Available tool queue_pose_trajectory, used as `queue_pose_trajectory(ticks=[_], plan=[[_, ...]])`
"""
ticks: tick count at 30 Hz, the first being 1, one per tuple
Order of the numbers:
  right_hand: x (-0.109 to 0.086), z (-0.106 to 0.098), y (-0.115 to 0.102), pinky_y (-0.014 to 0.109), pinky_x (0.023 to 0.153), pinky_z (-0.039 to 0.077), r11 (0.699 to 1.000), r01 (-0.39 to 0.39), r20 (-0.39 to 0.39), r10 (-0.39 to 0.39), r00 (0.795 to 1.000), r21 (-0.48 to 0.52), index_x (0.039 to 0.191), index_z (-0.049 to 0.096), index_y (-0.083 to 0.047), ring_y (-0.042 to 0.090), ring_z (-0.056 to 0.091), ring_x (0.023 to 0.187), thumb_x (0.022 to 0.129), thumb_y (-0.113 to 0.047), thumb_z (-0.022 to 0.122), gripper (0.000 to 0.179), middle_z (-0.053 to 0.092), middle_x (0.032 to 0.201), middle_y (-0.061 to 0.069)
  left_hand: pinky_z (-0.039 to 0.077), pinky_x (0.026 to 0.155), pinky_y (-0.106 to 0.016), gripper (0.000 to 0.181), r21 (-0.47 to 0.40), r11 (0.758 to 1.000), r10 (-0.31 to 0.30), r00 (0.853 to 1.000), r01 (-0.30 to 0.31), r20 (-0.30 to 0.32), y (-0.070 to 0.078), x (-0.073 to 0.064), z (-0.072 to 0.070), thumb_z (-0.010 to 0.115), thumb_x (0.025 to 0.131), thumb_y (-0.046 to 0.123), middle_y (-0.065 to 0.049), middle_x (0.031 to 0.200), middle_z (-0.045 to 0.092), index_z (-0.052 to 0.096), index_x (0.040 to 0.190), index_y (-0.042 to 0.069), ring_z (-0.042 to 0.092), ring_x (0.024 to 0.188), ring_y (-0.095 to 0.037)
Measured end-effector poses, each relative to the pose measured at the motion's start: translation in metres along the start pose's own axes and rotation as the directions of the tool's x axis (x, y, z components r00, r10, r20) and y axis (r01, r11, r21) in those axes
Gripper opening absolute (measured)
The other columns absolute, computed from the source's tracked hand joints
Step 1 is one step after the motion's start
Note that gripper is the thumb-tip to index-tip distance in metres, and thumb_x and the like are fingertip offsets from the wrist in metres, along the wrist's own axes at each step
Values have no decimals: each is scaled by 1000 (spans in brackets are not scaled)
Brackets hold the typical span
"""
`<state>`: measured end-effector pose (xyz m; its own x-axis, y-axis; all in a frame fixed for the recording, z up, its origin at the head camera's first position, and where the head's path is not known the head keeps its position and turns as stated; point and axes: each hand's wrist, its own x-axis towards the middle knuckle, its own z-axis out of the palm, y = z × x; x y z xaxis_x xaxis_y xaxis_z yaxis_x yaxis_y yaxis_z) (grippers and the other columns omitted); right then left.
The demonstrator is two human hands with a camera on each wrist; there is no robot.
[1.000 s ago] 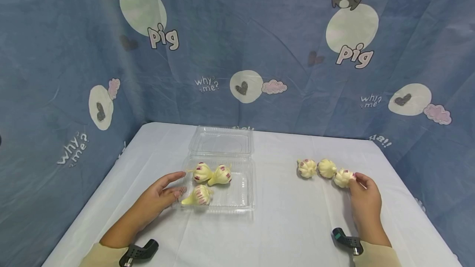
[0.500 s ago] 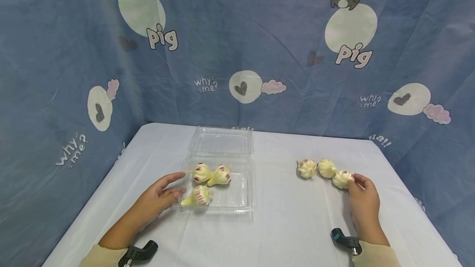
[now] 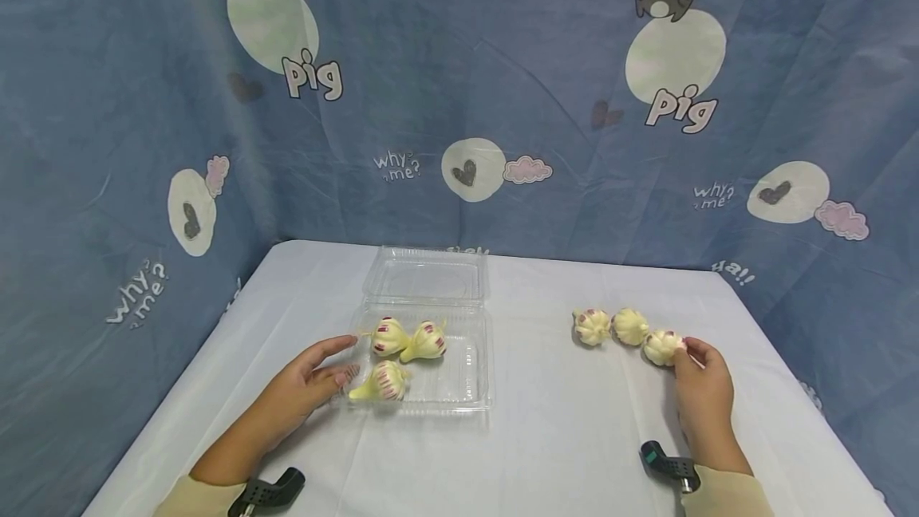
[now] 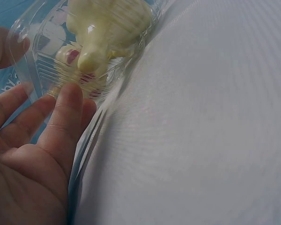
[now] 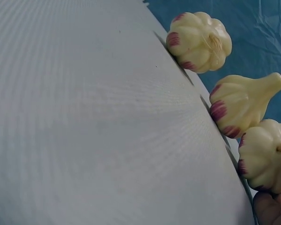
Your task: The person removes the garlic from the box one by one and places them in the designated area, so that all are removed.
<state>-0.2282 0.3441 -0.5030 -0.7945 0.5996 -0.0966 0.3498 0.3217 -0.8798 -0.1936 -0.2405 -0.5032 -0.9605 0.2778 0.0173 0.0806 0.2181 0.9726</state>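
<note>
With its fingers loosely spread, my left hand [image 3: 305, 381] rests at the left side of a clear plastic clamshell container [image 3: 470, 369]. In the left wrist view its fingertips meet the ribbed container wall [image 4: 47, 77]. Inside lie three garlic bulbs: two at the back, one bulb [image 3: 426, 340] touching its neighbour [image 3: 390, 337], and a third bulb [image 3: 388, 380] nearer the front. To the right, my right hand [image 3: 706, 393] pinches the rightmost bulb [image 3: 662, 347] of a row between thumb and fingers. Two more bulbs, one in the middle [image 3: 630, 326] and one at left [image 3: 593, 327], complete that row.
The container's lid [image 3: 431, 274] lies folded back behind its base. A white cloth [image 3: 546, 437] covers the table. Blue printed fabric [image 3: 402, 62] hangs behind and at both sides.
</note>
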Motion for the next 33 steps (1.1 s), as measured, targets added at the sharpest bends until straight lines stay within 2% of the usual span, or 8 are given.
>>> queue_pose_trajectory(ticks=[8,15,22,28,33], plan=[[6,-1,7,56,115,42,1000,-12,-10,12,1000,2,160,40,-9,38,40,151,112,-34,40,54,43,163,16,51,96,-17,63,6,1000,0,1000,0,0,-2,-1,-1,67,105,22,-22,169,27,39,159,8,44,145,-44],[6,-1,8,60,119,35,1000,-24,-16,24,1000,12,161,38,-9,40,32,155,112,-37,40,56,41,164,18,51,97,-17,63,2,1000,-9,1000,9,-1,-3,-1,-1,67,105,23,-20,169,27,39,159,9,45,145,-43],[4,-3,9,60,119,35,999,-33,-12,33,999,8,162,37,-11,39,33,154,112,-39,38,57,41,164,17,52,96,-18,64,1,1000,-11,1000,11,-2,-4,-1,-1,68,104,24,-20,170,26,39,159,10,46,145,-44],[3,-1,9,55,117,41,998,-47,-21,48,999,31,161,37,-11,37,38,152,111,-39,40,57,42,163,17,52,96,-19,63,1,1000,-12,1000,12,4,-4,0,-3,68,104,24,-20,170,27,39,159,11,46,145,-43],[0,-2,7,53,116,42,997,-53,-15,53,998,48,161,38,-11,36,40,150,111,-41,41,58,43,162,17,53,96,-19,63,-1,1000,-14,1000,14,5,-4,-1,-4,68,104,24,-19,169,27,39,160,11,52,142,-33]])
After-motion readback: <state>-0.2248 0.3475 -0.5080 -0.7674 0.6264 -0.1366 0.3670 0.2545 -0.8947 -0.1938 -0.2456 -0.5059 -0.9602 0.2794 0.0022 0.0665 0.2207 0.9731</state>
